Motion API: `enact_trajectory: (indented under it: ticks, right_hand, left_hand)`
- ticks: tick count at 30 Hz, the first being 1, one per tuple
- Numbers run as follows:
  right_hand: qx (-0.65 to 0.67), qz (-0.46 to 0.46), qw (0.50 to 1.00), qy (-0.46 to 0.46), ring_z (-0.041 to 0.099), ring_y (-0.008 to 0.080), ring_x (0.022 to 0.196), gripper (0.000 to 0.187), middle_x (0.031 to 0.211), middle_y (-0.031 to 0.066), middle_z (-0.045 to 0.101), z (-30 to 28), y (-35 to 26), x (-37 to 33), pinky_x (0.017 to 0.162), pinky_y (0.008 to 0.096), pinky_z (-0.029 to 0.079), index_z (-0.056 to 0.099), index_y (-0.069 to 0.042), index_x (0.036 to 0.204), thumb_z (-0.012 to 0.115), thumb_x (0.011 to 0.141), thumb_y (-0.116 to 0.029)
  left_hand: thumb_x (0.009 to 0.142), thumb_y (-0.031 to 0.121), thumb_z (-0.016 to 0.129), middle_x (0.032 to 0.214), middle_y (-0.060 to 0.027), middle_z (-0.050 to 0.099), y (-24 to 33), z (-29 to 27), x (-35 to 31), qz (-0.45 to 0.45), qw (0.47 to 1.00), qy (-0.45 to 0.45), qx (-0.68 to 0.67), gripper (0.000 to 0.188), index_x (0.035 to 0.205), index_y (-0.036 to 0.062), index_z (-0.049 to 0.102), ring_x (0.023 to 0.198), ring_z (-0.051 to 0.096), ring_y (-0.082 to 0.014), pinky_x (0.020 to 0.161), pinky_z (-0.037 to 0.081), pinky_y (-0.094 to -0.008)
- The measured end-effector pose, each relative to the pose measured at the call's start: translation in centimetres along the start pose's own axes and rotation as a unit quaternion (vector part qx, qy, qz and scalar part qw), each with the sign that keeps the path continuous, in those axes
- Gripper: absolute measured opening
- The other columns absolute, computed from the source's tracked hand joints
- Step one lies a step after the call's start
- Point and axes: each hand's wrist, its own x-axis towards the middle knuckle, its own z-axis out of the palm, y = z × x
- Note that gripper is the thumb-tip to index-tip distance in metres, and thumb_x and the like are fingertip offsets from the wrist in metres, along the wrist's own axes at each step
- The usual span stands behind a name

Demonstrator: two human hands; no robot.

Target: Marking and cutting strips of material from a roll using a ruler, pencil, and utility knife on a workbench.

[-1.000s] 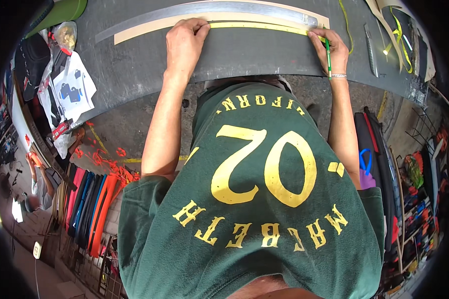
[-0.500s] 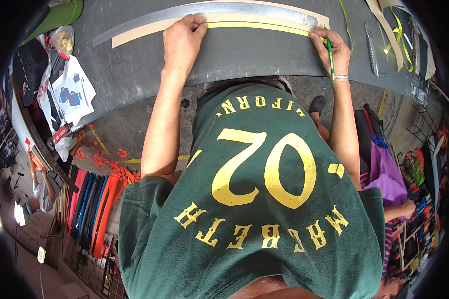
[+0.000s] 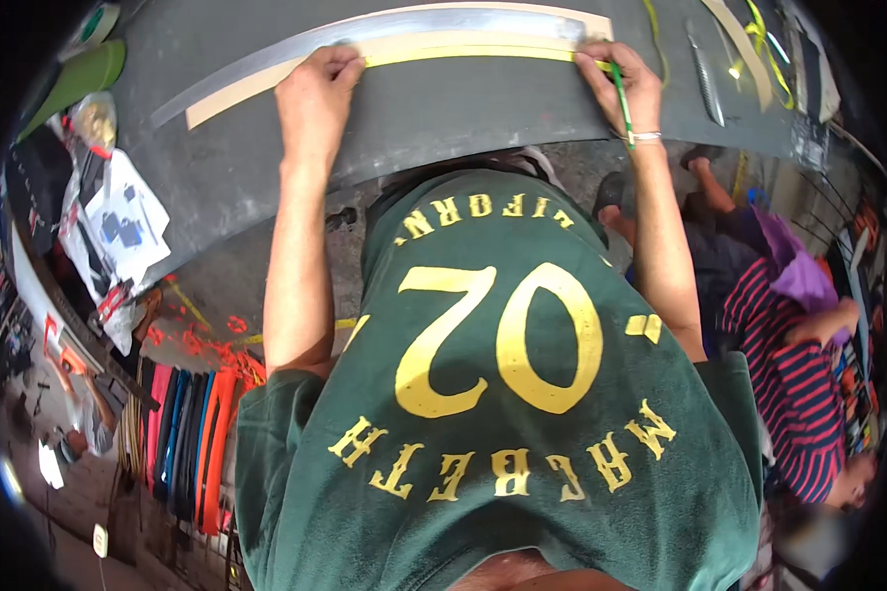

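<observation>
A yellow measuring tape (image 3: 473,52) is stretched along the near edge of a long tan strip (image 3: 207,111) on the dark table. On top of the strip lies a long metal ruler (image 3: 414,20), its left part reaching past the strip onto the table. My left hand (image 3: 313,103) pinches the tape's left part between thumb and fingers. My right hand (image 3: 629,87) is closed on the tape near the strip's right end. Held in that same hand is a green pencil (image 3: 621,108), slanting down toward the wrist.
Right of my right hand lies a cutter knife (image 3: 705,74), with another yellow tape (image 3: 756,34) and tan pieces beyond. Papers (image 3: 126,217) and bags cover the left end of the table (image 3: 443,113). A person in a striped shirt (image 3: 784,364) stands close at right.
The whole view has shifted, so table and hands appear further left. Both hands keep their hold on the tape. The person in stripes has come further into view at right.
</observation>
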Motion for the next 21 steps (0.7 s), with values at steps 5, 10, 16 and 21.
enact_trajectory:
  ticks: [5, 10, 16, 21]
  right_hand:
    - [-0.043, -0.018, 0.999, 0.008, 0.071, 0.0144, 0.082, 0.017, 0.091, 0.0051, 0.073, -0.6, -0.4, 0.0, 0.076, 0.028, 0.055, 0.074, -0.006, 0.095, 0.082, 0.087, -0.018]
    - [-0.043, 0.016, 0.999, -0.003, 0.072, 0.0188, 0.083, 0.017, 0.09, 0.0058, 0.074, -1.1, -1.5, 0.2, 0.077, 0.0303, 0.056, 0.073, -0.007, 0.094, 0.082, 0.086, -0.02]
    - [-0.047, 0.015, 0.999, -0.007, 0.072, 0.0186, 0.083, 0.017, 0.09, 0.005, 0.074, -1.2, -1.5, 0.3, 0.077, 0.0303, 0.056, 0.074, -0.007, 0.095, 0.082, 0.086, -0.02]
    - [-0.052, 0.004, 0.999, -0.005, 0.072, 0.0182, 0.084, 0.017, 0.09, 0.0052, 0.074, -1.0, -0.7, 0.2, 0.077, 0.0302, 0.055, 0.074, -0.007, 0.095, 0.082, 0.087, -0.02]
  left_hand:
    - [0.088, 0.022, 0.078, 0.088, -0.0124, 0.078, 0.9, 0.0, -0.1, -0.031, 0.999, -0.017, 0.008, 0.023, 0.102, 0.0037, 0.077, 0.081, 0.076, -0.0233, 0.077, 0.058, -0.0339]
    - [0.09, 0.023, 0.077, 0.089, -0.0116, 0.078, 1.2, 0.2, -0.1, -0.062, 0.998, -0.025, -0.004, 0.024, 0.104, 0.0036, 0.077, 0.081, 0.075, -0.0214, 0.077, 0.057, -0.0326]
    - [0.09, 0.022, 0.077, 0.089, -0.0114, 0.078, 1.1, 0.3, -0.2, -0.078, 0.996, -0.033, 0.002, 0.023, 0.104, 0.0035, 0.077, 0.081, 0.076, -0.0212, 0.077, 0.057, -0.0323]
    - [0.091, 0.022, 0.076, 0.089, -0.0116, 0.078, 1.3, 0.2, -0.3, -0.071, 0.997, -0.023, 0.001, 0.023, 0.104, 0.0033, 0.077, 0.08, 0.076, -0.0214, 0.077, 0.057, -0.0325]
